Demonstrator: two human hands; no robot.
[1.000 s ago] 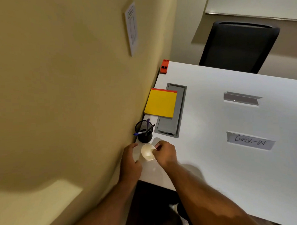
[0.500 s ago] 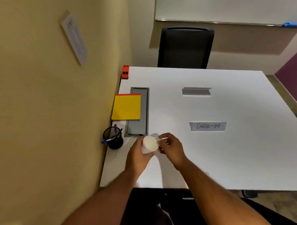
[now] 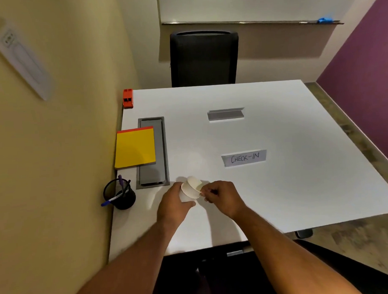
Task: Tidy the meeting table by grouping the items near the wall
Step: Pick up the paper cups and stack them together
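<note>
A small white paper cup (image 3: 191, 188) is held between both hands just above the white table (image 3: 278, 188), tilted with its mouth facing right and away. My left hand (image 3: 175, 202) wraps its body; my right hand (image 3: 221, 195) pinches its rim. Along the yellow wall stand a black mesh pen holder (image 3: 121, 194) with pens, a yellow sticky-note pad (image 3: 135, 149) and an orange stapler (image 3: 127, 98). A "CHECK-IN" name card (image 3: 244, 158) and a grey folded card (image 3: 226, 114) lie mid-table, away from the wall.
A grey cable hatch (image 3: 159, 148) is set into the table beside the yellow pad. A black chair (image 3: 204, 58) stands at the far edge below a whiteboard (image 3: 249, 4). A paper sheet (image 3: 20, 56) hangs on the yellow wall.
The cup has gone from beside the pen holder rightward, away from the wall, held by both hands and tilted. The camera has swung right, showing more of the table.
</note>
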